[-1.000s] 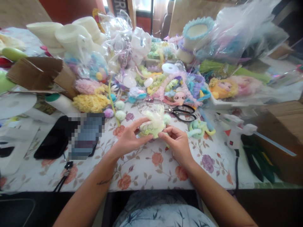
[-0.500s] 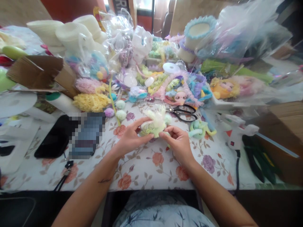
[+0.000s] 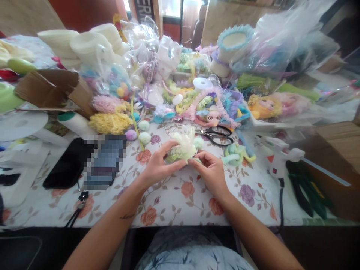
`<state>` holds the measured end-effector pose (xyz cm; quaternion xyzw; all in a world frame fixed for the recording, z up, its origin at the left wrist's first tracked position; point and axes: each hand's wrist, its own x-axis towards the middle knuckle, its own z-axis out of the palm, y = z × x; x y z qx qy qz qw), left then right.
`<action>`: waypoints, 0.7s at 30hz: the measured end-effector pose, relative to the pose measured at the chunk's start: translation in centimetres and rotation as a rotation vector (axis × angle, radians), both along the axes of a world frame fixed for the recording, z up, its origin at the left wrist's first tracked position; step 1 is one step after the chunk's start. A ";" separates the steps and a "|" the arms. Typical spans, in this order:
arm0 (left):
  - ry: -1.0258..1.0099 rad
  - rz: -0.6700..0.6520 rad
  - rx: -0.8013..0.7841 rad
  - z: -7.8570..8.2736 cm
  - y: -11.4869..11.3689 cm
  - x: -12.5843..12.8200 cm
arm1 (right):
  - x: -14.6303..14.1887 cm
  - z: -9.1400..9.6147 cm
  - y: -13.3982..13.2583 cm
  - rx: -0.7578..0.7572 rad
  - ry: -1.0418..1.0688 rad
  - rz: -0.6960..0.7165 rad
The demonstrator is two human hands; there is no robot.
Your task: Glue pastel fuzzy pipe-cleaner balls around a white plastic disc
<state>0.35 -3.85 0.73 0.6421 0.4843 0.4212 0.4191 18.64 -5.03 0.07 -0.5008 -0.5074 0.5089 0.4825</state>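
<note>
A pale yellow-green, fluffy, frilly craft piece (image 3: 182, 144) is between my hands, just above the flowered tablecloth. My left hand (image 3: 157, 165) is closed around its left side, thumb below and fingers behind. At its lower right edge my right hand (image 3: 210, 170) pinches with thumb and fingertips; the exact spot pinched is hidden by the fingers. Just beyond it lie black-handled scissors (image 3: 218, 135), blades toward the piece. A pale green pompom (image 3: 198, 141) is close to its right side. Knotted green and blue fuzzy stems (image 3: 236, 154) rest to the right.
Two phones, one black (image 3: 66, 163) and one pixelated (image 3: 105, 161), lie at left. A white glue gun (image 3: 281, 153) and dark green-handled pliers (image 3: 308, 191) are at right. Behind are a cardboard box (image 3: 47, 88), yarn bundles (image 3: 111, 122), a doll face (image 3: 213, 117) and plastic bags (image 3: 281, 41).
The fluffy piece has tilted slightly in my hands, its frilly top showing more toward me. Both hands keep nearly the same place and grip. The whole view has shifted a little.
</note>
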 end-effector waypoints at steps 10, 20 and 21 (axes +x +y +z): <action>-0.151 0.211 -0.046 0.3 -0.1 0.1 | -0.3 1.5 0.4 0.130 -0.121 0.061; -0.607 0.167 -0.256 0.2 0.2 0.1 | -0.3 0.5 1.9 0.479 -0.346 -0.037; -0.607 0.152 -0.263 0.2 0.1 0.3 | -0.2 0.4 1.9 0.520 -0.380 -0.048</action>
